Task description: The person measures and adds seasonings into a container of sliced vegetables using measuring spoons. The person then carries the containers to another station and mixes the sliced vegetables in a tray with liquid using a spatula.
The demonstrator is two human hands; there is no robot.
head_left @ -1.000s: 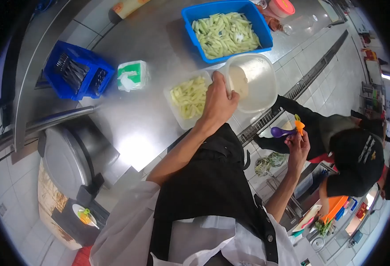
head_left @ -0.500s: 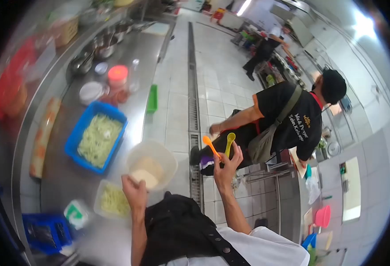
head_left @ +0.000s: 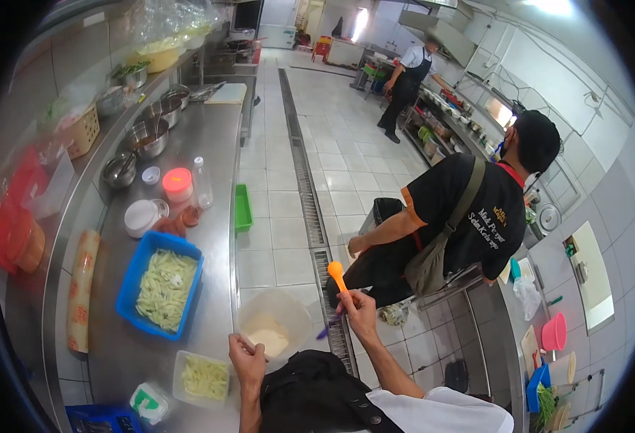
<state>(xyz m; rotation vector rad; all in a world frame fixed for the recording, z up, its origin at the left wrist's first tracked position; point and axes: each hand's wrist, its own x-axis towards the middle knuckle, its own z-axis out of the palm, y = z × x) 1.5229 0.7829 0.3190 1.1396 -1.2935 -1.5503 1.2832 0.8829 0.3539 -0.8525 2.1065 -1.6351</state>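
My left hand point(head_left: 249, 359) grips the rim of a translucent round container point(head_left: 293, 315) with pale powder point(head_left: 267, 336) at its bottom. The container is held off the counter's front edge. To its right, my right hand point(head_left: 359, 310) is closed on an orange measuring spoon point(head_left: 337, 274), its bowl pointing up. A bit of purple point(head_left: 323, 333) shows below that hand. Left of my left hand, a clear tub point(head_left: 205, 378) of pale green cut pieces stands on the counter. Behind it is a blue basin point(head_left: 127, 294) with more of these pieces and a small white item.
Steel bowls point(head_left: 148, 138), a red-lidded jar point(head_left: 178, 185), a bottle point(head_left: 202, 184) and a rolled package point(head_left: 83, 292) are on the left counter point(head_left: 216, 137). A co-worker in black point(head_left: 469, 209) stands close at right; another person point(head_left: 405, 90) is farther back. A green tray point(head_left: 242, 208) is beside the counter.
The view has swung up and toward the aisle. The container remains in my left hand. The orange spoon now points up; the yellow spoon seen earlier no longer shows. The nearby co-worker now stands more upright.
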